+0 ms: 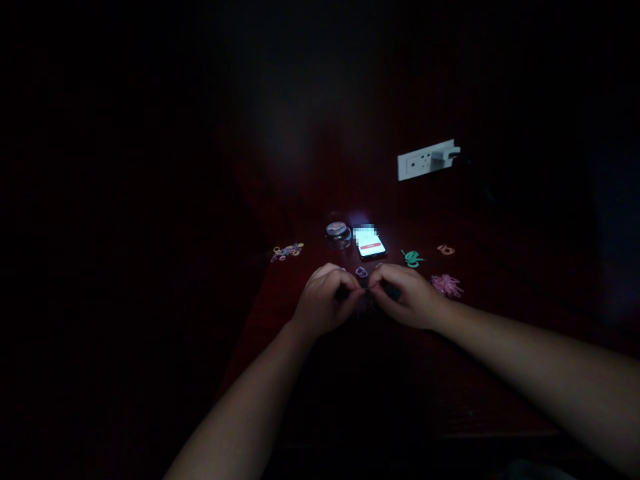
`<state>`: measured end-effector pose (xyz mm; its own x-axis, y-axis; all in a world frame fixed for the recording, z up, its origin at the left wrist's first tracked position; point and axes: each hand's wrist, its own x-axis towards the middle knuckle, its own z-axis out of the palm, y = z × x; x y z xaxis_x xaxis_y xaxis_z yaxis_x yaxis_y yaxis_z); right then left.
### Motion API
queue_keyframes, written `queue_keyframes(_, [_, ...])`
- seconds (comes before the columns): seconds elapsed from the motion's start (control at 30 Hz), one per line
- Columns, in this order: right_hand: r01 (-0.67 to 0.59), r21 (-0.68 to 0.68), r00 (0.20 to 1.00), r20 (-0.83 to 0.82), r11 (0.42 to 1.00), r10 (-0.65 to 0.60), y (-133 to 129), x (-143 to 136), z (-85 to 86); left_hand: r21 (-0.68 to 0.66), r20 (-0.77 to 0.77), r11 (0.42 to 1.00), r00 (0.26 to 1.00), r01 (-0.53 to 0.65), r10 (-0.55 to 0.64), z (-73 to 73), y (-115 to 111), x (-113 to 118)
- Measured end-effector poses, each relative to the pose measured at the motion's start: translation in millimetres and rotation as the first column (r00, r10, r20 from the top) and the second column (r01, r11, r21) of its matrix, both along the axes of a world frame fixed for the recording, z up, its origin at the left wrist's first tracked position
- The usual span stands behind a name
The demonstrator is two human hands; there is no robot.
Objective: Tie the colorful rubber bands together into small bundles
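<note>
Over the dark red table, my left hand (327, 300) and my right hand (406, 293) meet fingertip to fingertip, each closed in a pinch. Whatever sits between the fingers is too small and dark to make out. Just beyond the fingertips lies a small purple loop, apparently an elastic band (361, 272). A dim purplish pile (365, 307) shows below the hands, partly hidden. To the right of my right hand are a pile of pink bands (447, 285), some green bands (413, 258) and a few orange bands (446, 249).
Behind the hands, a phone (371, 243) with a lit screen leans or lies beside a small clear jar (339, 235) with a printed lid. Mixed coloured bands (287, 251) lie at the table's left edge. A white socket strip (427, 160) with a plug is on the wall. Surroundings are very dark.
</note>
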<state>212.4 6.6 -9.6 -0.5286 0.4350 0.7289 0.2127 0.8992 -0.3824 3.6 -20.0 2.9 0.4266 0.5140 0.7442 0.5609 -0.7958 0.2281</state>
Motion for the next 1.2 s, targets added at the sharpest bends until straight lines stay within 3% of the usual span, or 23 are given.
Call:
queue_keyframes(0.43, [0.02,-0.023,0.999,-0.04,1.0,-0.021,2.1,0.1,0.0,-0.017,0.017,0.998,0.998,0.057,-0.057,1.4,-2.1,-1.7])
queue_keyframes(1.2, [0.014,-0.038,1.0,-0.024,0.999,-0.015,2.7,1.7,-1.2,0.032,0.052,0.999,0.999,0.005,-0.007,0.7,-1.2,0.9])
